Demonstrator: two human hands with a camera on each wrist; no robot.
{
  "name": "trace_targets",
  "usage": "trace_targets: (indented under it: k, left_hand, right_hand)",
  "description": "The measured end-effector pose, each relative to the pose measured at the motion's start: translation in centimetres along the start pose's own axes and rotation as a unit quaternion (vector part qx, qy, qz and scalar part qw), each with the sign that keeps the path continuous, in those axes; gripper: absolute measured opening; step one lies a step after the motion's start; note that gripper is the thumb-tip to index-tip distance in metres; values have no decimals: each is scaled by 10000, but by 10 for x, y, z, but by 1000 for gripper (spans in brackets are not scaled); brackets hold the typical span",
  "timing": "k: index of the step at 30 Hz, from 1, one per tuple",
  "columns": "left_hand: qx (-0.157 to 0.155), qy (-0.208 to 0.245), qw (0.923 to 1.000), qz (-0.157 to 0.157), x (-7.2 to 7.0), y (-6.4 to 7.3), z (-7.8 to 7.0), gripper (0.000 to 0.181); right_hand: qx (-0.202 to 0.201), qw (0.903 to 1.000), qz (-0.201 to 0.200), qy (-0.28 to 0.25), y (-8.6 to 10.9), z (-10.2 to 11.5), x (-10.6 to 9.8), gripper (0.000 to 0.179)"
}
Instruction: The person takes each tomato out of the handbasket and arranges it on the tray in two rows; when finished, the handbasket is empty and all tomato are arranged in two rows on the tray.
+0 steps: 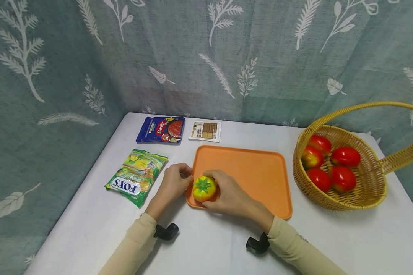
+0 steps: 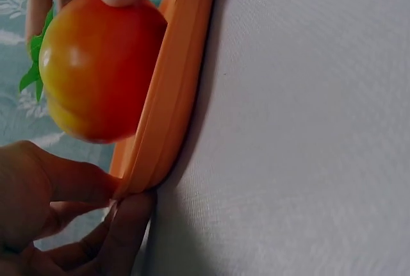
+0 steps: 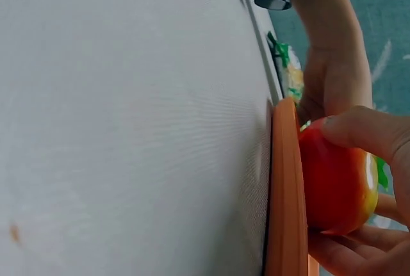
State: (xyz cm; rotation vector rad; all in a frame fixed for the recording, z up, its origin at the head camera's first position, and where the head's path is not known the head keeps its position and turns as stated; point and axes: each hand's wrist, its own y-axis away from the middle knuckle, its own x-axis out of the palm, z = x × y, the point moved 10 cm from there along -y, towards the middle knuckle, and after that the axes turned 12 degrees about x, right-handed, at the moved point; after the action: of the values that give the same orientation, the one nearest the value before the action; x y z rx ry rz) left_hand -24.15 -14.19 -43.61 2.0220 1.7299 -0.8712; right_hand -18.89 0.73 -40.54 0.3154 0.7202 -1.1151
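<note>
A red and yellow tomato point(image 1: 204, 188) with a green leafy top sits at the left end of the orange tray point(image 1: 251, 168). My right hand point(image 1: 230, 193) grips it, thumb on the near side and fingers on the far side. In the right wrist view the tomato point(image 3: 336, 180) is low against the tray's rim point(image 3: 288, 193). My left hand point(image 1: 174, 181) pinches the tray's left rim between thumb and fingers, seen closely in the left wrist view, where the hand point(image 2: 57, 205) is just beside the tomato point(image 2: 102, 71).
A yellow wicker basket point(image 1: 365, 198) with several red tomatoes stands on the right, its tall handle point(image 1: 361, 105) arching up. On the left lies a green Fox's bag point(image 1: 137, 175). Behind are a blue Barilla pouch point(image 1: 161, 130) and a small white-and-brown packet point(image 1: 205, 131). A patterned curtain point(image 1: 206, 57) backs the table.
</note>
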Motion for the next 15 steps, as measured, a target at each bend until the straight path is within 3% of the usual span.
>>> trace_targets:
  k: [15]
  left_hand:
    - [142,-241,9996,87,3,0,-2,20]
  right_hand:
    - [77,10000,-14,-11,0,-4,0,75]
